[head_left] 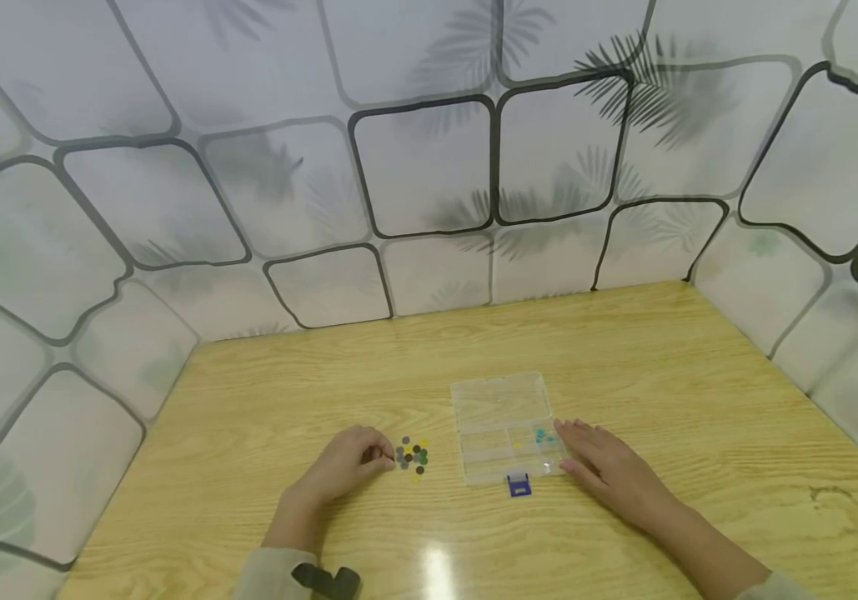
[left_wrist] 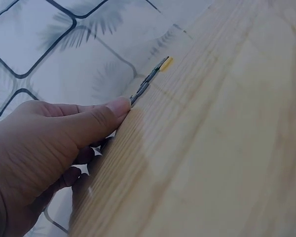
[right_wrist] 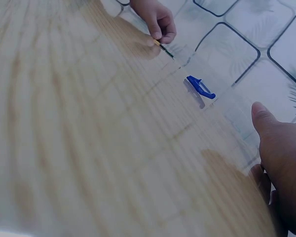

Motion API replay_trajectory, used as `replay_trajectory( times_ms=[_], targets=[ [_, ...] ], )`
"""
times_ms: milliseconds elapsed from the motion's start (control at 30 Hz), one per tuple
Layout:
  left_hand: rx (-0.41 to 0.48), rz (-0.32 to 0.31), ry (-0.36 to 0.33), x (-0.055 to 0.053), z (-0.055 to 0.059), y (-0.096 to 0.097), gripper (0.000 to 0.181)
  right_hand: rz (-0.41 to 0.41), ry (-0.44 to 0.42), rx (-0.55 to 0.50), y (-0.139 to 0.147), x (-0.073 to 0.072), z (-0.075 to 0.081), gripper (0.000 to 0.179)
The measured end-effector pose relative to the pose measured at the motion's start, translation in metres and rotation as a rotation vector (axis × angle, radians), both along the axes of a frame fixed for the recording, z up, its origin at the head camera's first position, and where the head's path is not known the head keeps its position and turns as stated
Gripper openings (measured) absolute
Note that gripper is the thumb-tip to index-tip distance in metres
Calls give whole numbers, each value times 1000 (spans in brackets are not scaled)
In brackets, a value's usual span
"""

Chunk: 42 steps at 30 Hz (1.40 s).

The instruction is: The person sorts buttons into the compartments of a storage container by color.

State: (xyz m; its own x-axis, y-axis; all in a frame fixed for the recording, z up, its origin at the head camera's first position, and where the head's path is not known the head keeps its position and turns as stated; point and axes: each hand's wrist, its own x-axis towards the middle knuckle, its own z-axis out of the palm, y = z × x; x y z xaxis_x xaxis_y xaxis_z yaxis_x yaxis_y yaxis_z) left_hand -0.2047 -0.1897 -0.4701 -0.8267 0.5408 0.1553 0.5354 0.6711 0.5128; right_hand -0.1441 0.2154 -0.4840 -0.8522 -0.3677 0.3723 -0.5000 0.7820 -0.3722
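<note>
Left of the box (head_left: 483,458), left hand (head_left: 348,462) meets discs (head_left: 409,457), pinch uncertain; fumbling could scatter them. Right hand (head_left: 612,468), fingers extended, at box's right edge.

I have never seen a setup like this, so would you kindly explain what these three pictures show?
Gladly. There is no machine here, only a person's two bare hands at a wooden table. The widest picture comes from a camera on the head, looking forward and down; the other two come from cameras on the left and right wrists.

On the table lies a clear plastic box, its lid open and its blue latch facing the person. Small blue pieces sit in a compartment on the right. Beside the box is a cluster of small coloured discs.

The left hand has its fingertips at the discs; whether it pinches one is hard to tell. The right hand lies at the box's right edge, with nothing visible in its grasp.
</note>
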Motion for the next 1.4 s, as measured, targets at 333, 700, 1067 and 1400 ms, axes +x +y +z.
replay_trajectory(
  times_ms=[333, 700, 1067, 1400],
  targets=[
    [39, 25, -49, 0, -1, 0, 8, -10, -26, -1, 1, -1, 1, 50],
    [-1, 3, -49, -1, 9, 3, 5, -14, -5, 9, 3, -2, 2, 50],
    [31, 24, -66, -2, 6, -1, 6, -7, -29, -6, 2, -2, 1, 51],
    [62, 55, -151, 1, 7, 1, 7, -8, -34, -9, 2, -1, -1, 50]
  ],
)
